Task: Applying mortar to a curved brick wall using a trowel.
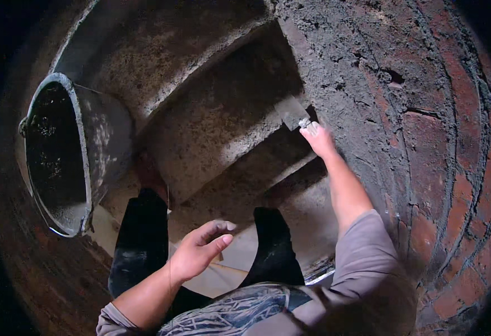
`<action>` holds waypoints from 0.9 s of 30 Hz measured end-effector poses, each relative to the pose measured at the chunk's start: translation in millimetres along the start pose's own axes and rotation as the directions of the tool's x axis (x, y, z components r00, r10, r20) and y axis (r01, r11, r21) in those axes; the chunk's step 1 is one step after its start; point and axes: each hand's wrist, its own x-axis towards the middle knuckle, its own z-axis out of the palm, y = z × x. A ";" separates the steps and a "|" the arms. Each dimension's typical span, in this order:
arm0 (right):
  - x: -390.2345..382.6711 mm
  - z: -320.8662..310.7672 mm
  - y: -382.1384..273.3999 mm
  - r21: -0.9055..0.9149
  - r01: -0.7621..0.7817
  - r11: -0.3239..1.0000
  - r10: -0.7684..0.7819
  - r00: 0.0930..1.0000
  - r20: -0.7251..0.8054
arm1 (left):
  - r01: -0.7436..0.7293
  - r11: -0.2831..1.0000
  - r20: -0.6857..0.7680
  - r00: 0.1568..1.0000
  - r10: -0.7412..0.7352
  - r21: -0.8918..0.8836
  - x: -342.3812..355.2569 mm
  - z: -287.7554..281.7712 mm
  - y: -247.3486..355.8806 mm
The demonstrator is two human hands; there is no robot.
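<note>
My right hand [316, 138] is closed around the handle of a trowel. The flat grey trowel blade [292, 113] is by the foot of the wall, where the steps meet it; whether it touches the wall I cannot tell. Wet grey mortar [335, 84] coats this part of the brick wall. My left hand [202, 248] hangs in front of my body between my knees, fingers curved and thumb apart, with nothing seen in it.
A large bucket [108, 131] with a mortar-crusted rim stands at the left, its inside dark. Concrete steps [200, 129] run across the middle. Bare red bricks [450, 224] with rough mortar joints show at the right. A pale board or floor patch [214, 280] lies below my left hand.
</note>
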 end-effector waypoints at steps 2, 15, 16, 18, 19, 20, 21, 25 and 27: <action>-0.7 6.3 16.8 0.036 0.032 0.999 -0.028 0.995 -0.097 | -0.012 0.999 0.010 1.000 0.011 0.053 4.2 3.3 1.6; -31.9 -55.7 -82.7 0.053 -0.093 0.994 0.089 0.994 0.070 | -0.028 0.996 -0.008 1.000 0.029 0.081 9.4 12.3 -1.5; -44.7 -54.8 -73.2 0.012 -0.103 0.995 0.102 0.992 0.073 | -0.019 0.997 -0.011 1.000 0.020 0.080 8.5 10.5 -2.5; -71.2 -51.9 -54.0 0.078 -0.131 0.988 0.125 0.990 0.072 | -0.016 0.998 -0.014 1.000 0.017 0.068 5.6 9.0 -3.2; -80.5 -46.5 -46.0 0.186 -0.145 0.972 0.134 0.988 0.071 | -0.019 0.999 -0.013 1.000 0.019 0.039 5.1 7.9 -3.9; -85.2 -41.1 -41.9 0.184 -0.139 0.973 0.127 0.989 0.077 | -0.017 1.000 -0.016 1.000 0.017 0.012 3.9 7.2 -4.9; -89.5 -35.4 -40.4 0.151 -0.135 0.979 0.123 0.989 0.086 | -0.013 1.000 -0.014 1.000 0.013 -0.015 2.3 4.5 -6.3; -82.1 -12.0 -39.1 0.093 -0.095 0.991 0.085 0.991 0.106 | 0.007 1.000 -0.035 0.999 -0.007 -0.009 -4.0 -5.0 -9.4; -52.5 7.8 -61.1 0.013 -0.117 0.993 0.117 0.992 0.048 | 0.033 0.999 -0.052 0.998 -0.032 0.026 -5.0 -5.8 -11.8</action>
